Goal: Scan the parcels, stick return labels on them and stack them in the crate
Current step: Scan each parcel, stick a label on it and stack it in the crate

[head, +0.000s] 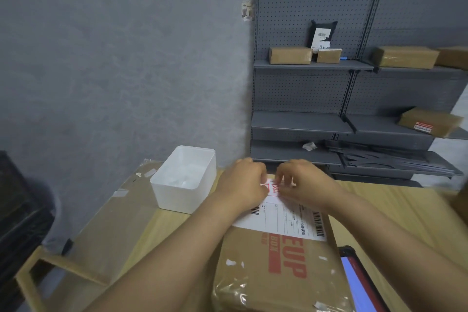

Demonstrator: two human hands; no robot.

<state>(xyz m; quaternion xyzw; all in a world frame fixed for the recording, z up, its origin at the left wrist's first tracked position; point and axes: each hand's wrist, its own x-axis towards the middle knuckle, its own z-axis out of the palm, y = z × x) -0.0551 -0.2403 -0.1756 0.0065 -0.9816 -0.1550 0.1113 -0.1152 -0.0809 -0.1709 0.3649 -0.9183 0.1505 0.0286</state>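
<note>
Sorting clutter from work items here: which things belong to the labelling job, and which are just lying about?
In the job:
- cardboard parcel
- white shipping label
- left hand and right hand, at the label's far edge

Lying about:
- white plastic bin
- tablet
- shelf boxes
- flat cardboard sheet

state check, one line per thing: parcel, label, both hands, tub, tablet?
parcel: flat on the table, shipping label on top, taped shut
small red-print label: at the parcel's far end, under both hands' fingers
left hand: fingers curled, pinching at the label
right hand: fingers curled, pinching at the label
white tub: upright, open top, left of the parcel
tablet: screen lit, beside the parcel
</note>
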